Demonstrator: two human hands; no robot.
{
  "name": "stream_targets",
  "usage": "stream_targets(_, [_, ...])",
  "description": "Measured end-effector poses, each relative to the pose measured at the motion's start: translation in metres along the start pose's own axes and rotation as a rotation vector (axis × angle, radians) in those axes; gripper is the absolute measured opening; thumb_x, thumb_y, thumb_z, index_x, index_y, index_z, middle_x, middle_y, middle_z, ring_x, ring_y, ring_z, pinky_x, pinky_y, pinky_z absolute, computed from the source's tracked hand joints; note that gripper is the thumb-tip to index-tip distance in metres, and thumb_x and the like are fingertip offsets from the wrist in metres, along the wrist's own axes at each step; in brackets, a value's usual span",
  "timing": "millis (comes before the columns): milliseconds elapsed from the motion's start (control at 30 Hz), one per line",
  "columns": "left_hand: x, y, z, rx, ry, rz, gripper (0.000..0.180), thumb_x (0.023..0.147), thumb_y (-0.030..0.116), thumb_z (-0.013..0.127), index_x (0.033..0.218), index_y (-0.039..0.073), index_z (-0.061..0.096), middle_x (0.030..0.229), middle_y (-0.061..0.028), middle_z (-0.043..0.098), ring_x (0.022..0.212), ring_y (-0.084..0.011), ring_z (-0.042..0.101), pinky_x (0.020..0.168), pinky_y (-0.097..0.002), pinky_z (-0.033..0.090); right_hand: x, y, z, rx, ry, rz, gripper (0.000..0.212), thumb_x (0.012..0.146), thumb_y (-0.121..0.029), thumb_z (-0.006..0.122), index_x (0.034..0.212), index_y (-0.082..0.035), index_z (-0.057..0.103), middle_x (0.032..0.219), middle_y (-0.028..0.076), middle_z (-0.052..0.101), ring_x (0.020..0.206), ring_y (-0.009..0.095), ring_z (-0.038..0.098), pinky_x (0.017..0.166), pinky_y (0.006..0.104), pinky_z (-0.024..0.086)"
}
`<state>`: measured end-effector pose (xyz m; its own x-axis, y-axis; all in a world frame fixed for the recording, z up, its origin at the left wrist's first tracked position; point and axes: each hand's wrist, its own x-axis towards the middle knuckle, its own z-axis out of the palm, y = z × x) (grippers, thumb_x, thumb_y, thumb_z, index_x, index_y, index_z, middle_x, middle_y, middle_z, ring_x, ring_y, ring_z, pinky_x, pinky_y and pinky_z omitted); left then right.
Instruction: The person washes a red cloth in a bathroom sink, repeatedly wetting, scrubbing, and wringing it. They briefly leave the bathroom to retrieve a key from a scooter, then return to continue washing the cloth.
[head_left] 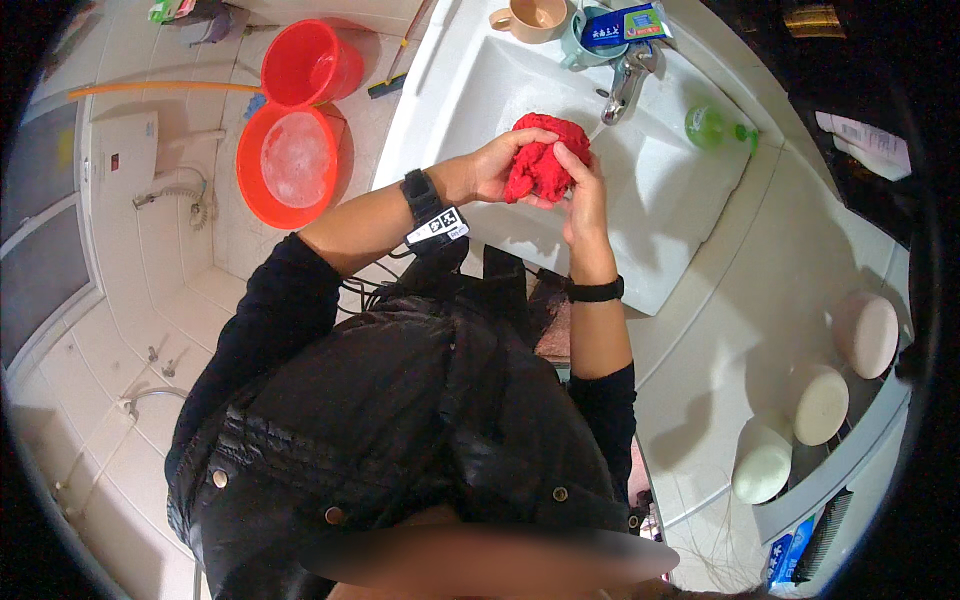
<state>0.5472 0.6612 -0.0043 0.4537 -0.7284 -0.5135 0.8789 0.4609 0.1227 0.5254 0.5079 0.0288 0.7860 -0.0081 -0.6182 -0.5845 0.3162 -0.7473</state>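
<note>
A bunched-up red cloth [543,168] is squeezed between my two hands over the white sink [650,215]. My left hand [492,165] wraps it from the left, its fingers along the top and underside. From the right, my right hand [586,190] closes on it with the thumb pressed over the front. The cloth looks wet and crumpled; whether it is a towel or a garment I cannot tell. Just beyond it, to the right, is the metal faucet [625,88]. Parts of the fingers are hidden behind the cloth.
Cups, an orange-brown one [535,18] and a light green one [580,50], stand at the sink's far edge with a blue toothpaste tube [620,27]. A green bottle [704,126] lies on the right. A red bucket [300,62] and an orange-red basin [262,190] with sudsy water sit on the left.
</note>
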Motion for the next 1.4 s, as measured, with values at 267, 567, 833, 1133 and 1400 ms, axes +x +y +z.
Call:
stream_targets(267, [-0.011, -0.004, 0.000, 0.380, 0.046, -0.002, 0.060, 0.098, 0.060, 0.045, 0.138, 0.016, 0.049, 0.124, -0.0086, 0.063, 0.107, -0.0242, 0.064, 0.081, -0.0487, 0.057, 0.010, 0.011, 0.011, 0.218, 0.057, 0.017, 0.035, 0.079, -0.016, 0.077, 0.109, -0.002, 0.065, 0.101, 0.008, 0.068, 0.089, 0.021, 0.066, 0.082, 0.0345, 0.052])
stream_targets(567, [-0.038, 0.006, 0.018, 0.343, 0.015, 0.041, 0.058, 0.094, 0.058, 0.055, 0.136, 0.017, 0.052, 0.132, -0.0022, 0.060, 0.114, -0.0205, 0.058, 0.097, -0.0417, 0.042, 0.011, 0.006, 0.005, 0.604, 0.004, 0.028, 0.046, 0.077, -0.012, 0.073, 0.119, -0.003, 0.058, 0.110, 0.012, 0.067, 0.103, 0.028, 0.065, 0.094, 0.0405, 0.051])
stream_targets(833, [-0.035, -0.006, -0.004, 0.719, 0.484, 0.170, 0.069, 0.072, 0.036, 0.076, 0.125, 0.000, 0.051, 0.108, -0.0092, 0.058, 0.102, -0.0180, 0.052, 0.086, -0.0307, 0.039, 0.032, 0.022, -0.021, 0.803, -0.082, 0.051, 0.059, 0.083, -0.037, 0.058, 0.138, -0.017, 0.052, 0.139, 0.011, 0.055, 0.127, 0.035, 0.051, 0.103, 0.0534, 0.041])
stream_targets(1133, [-0.041, -0.031, -0.003, 0.858, 0.308, 0.112, 0.042, 0.074, 0.020, 0.070, 0.113, 0.007, 0.062, 0.112, -0.0045, 0.061, 0.111, -0.0162, 0.052, 0.091, -0.0297, 0.043, 0.023, -0.002, -0.026, 0.965, -0.077, 0.032, 0.059, 0.086, -0.040, 0.056, 0.138, -0.014, 0.050, 0.138, 0.013, 0.056, 0.124, 0.037, 0.054, 0.100, 0.0541, 0.045])
stream_targets(1400, [-0.022, -0.050, 0.028, 0.575, -0.051, -0.018, 0.056, 0.075, 0.012, 0.061, 0.130, 0.006, 0.057, 0.126, -0.0065, 0.060, 0.121, -0.0176, 0.051, 0.104, -0.0339, 0.038, 0.006, -0.039, -0.009, 0.970, -0.062, 0.049, 0.045, 0.103, -0.040, 0.034, 0.138, -0.017, 0.052, 0.138, 0.009, 0.057, 0.126, 0.033, 0.053, 0.105, 0.0524, 0.043])
